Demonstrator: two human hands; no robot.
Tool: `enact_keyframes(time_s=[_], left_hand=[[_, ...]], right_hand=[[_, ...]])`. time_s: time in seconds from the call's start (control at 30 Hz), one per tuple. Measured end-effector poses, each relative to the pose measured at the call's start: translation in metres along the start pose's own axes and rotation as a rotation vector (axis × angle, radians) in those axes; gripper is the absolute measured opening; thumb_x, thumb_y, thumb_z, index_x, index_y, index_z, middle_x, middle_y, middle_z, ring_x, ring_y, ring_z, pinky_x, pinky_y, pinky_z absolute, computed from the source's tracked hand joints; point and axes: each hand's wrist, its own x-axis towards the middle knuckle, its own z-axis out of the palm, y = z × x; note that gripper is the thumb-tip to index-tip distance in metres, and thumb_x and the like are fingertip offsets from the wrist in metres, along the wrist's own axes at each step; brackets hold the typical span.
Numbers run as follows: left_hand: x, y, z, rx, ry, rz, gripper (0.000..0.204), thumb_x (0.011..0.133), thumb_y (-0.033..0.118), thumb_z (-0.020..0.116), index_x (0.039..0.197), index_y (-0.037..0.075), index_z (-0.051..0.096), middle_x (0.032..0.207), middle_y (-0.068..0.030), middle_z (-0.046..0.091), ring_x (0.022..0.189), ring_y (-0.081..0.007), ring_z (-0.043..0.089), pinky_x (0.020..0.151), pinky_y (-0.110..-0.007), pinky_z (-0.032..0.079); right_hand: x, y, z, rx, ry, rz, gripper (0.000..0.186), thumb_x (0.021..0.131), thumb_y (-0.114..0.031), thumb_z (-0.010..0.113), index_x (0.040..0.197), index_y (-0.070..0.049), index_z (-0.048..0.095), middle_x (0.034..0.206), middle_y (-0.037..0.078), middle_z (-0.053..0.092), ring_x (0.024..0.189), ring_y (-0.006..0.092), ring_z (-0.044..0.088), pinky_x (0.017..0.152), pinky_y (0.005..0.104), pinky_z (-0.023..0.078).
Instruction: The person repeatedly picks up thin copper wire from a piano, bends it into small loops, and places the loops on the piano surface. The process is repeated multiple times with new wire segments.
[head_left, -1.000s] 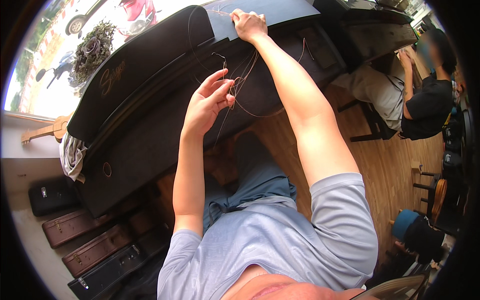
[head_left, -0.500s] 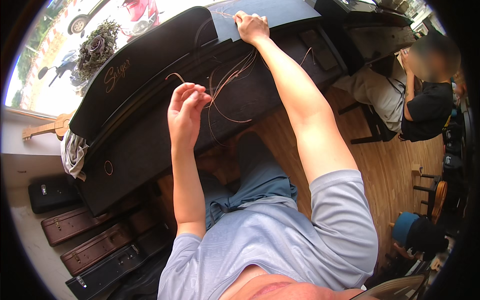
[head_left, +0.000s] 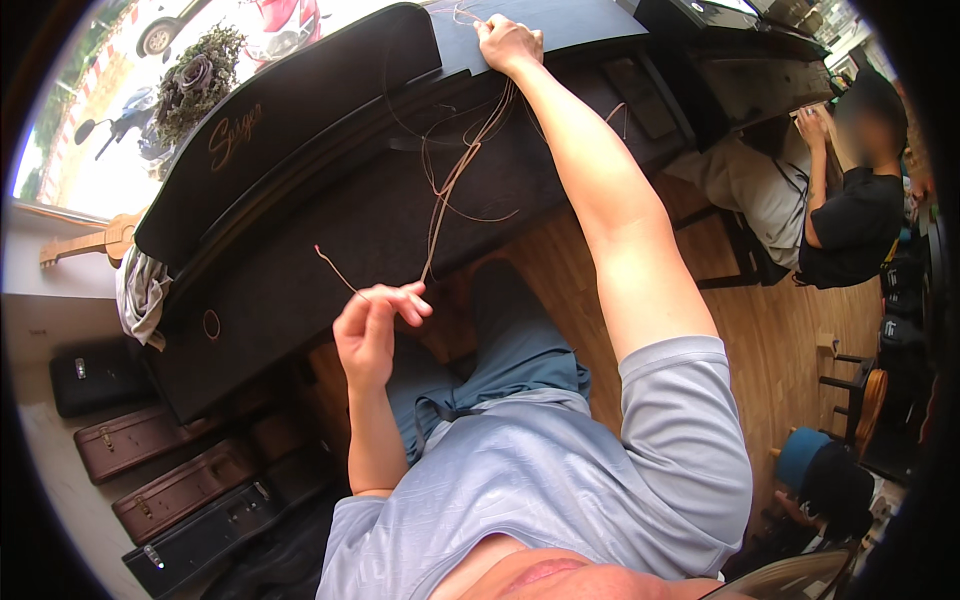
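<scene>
Below the middle of the piano, my left hand (head_left: 372, 328) pinches thin bronze strings (head_left: 448, 190), one red-tipped end sticking up to its left. My right hand (head_left: 510, 42) is closed on the far part of the strings, over a blue-grey panel (head_left: 590, 25) atop the black piano (head_left: 260, 240). The strings hang loosely between my hands in long tangled strands, some curling over the dark lower surface. A small copper-coloured ring (head_left: 212, 325) shows on the piano's left part. What my right fingertips hold exactly is partly hidden.
A seated person (head_left: 850, 220) works at the right, another (head_left: 830, 490) lower right. At the left are a small guitar (head_left: 90, 240), grey cloth (head_left: 140, 295) and several instrument cases (head_left: 175, 490). A dark flower arrangement (head_left: 190, 95) stands by the window. A stool (head_left: 845, 390) is at right.
My left hand has come down and toward me, drawing the strands out longer, with the red-tipped end lower. My right hand has moved slightly right, staying at the panel.
</scene>
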Motion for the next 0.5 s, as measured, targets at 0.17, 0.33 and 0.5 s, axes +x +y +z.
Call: enact_keyframes(time_s=[0.17, 0.33, 0.5], left_hand=[[-0.038, -0.003, -0.005, 0.073, -0.079, -0.047, 0.023, 0.104, 0.011, 0.051, 0.106, -0.004, 0.069, 0.093, -0.0180, 0.073, 0.103, -0.0315, 0.070, 0.106, -0.053, 0.044], [-0.055, -0.006, -0.009, 0.055, 0.126, -0.074, 0.025, 0.105, 0.014, 0.051, 0.111, -0.004, 0.068, 0.105, -0.0219, 0.072, 0.112, -0.0353, 0.067, 0.106, -0.049, 0.046], [-0.052, -0.005, -0.013, -0.096, 0.438, -0.110, 0.035, 0.108, 0.028, 0.044, 0.126, 0.002, 0.059, 0.107, -0.0176, 0.072, 0.104, -0.0298, 0.070, 0.095, -0.041, 0.055]], right_hand=[[0.005, -0.001, -0.004, 0.040, -0.065, 0.038, 0.044, 0.094, -0.055, 0.052, 0.115, -0.021, 0.072, 0.109, 0.005, 0.074, 0.112, 0.0238, 0.066, 0.104, 0.0425, 0.035], [0.020, 0.009, -0.010, 0.190, -0.272, 0.043, 0.041, 0.083, -0.060, 0.060, 0.099, -0.027, 0.078, 0.102, 0.002, 0.076, 0.107, 0.0187, 0.068, 0.104, 0.0418, 0.037], [0.048, 0.028, 0.025, 0.137, -0.154, -0.111, 0.041, 0.084, -0.062, 0.060, 0.099, -0.029, 0.080, 0.086, -0.001, 0.076, 0.094, 0.0156, 0.070, 0.102, 0.0461, 0.041]])
